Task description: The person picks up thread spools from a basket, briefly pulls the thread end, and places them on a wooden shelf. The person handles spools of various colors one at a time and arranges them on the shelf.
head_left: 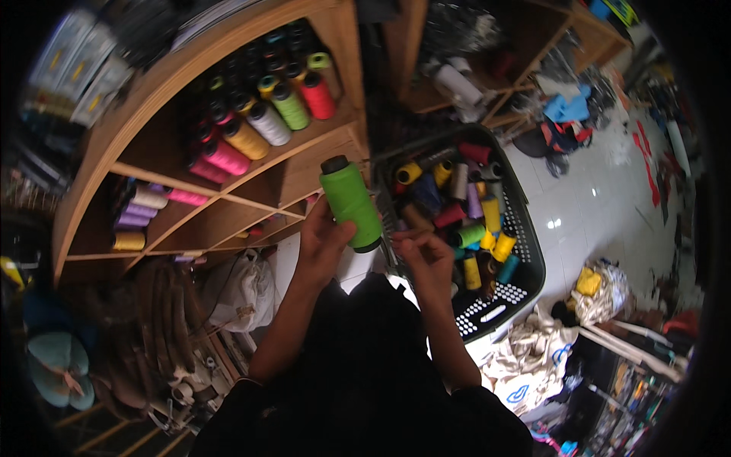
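Observation:
A large spool of bright green thread [350, 204] with dark ends is in my left hand [321, 242], tilted, its top leaning left. The fingers and thumb wrap round its lower half. Just right of the spool's lower end, my right hand [426, 260] has its fingertips pinched together, apart from the spool. Whatever they pinch, if anything, is too fine to make out. Beyond my right hand stands a dark plastic basket [539, 278] filled with loose thread spools in yellow, purple, red, green and other colours.
A wooden shelf unit [301, 171] stands at the left; its upper compartment bears rows of upright spools, including a red spool [317, 95]. White bags [245, 293] lie below it. At the lower right are a cloth bag [525, 362] and clutter. Scraps lie on the tiled floor [601, 198].

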The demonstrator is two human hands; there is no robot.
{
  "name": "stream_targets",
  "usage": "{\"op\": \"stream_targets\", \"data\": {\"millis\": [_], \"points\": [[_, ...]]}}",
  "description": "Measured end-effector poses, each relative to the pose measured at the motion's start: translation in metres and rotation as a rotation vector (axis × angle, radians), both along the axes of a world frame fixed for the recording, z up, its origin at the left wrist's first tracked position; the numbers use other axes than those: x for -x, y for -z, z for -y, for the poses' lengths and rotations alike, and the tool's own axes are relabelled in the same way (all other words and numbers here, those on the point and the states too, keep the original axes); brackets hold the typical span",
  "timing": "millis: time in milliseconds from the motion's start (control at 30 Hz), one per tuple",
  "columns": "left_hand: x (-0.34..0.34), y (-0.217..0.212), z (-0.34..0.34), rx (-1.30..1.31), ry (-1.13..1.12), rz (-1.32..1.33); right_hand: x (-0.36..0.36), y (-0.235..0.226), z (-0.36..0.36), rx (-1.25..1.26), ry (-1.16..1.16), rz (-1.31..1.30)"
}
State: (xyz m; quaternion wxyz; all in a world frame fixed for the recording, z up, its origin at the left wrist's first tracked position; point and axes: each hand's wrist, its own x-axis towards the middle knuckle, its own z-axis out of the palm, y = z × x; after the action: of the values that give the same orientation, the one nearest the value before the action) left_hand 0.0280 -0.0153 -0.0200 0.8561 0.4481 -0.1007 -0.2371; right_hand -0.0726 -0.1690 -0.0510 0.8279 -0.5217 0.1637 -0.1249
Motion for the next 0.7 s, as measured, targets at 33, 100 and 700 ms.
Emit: {"op": "stream_targets", "data": {"millis": [33, 100, 700], "points": [[0.000, -0.006, -0.009, 0.016, -0.032, 0.009, -0.006, -0.008, -0.003, 0.082, -0.015, 0.035], [0.000, -0.011, -0.028, -0.040, -0.155, 0.153, -0.021, -0.036, -0.010, 0.241, -0.049, 0.107], [0.005, -0.062, -0.178, -0.212, -0.618, 0.392, -0.106, -0.099, -0.182, 0.269, -0.399, 0.319]]}}
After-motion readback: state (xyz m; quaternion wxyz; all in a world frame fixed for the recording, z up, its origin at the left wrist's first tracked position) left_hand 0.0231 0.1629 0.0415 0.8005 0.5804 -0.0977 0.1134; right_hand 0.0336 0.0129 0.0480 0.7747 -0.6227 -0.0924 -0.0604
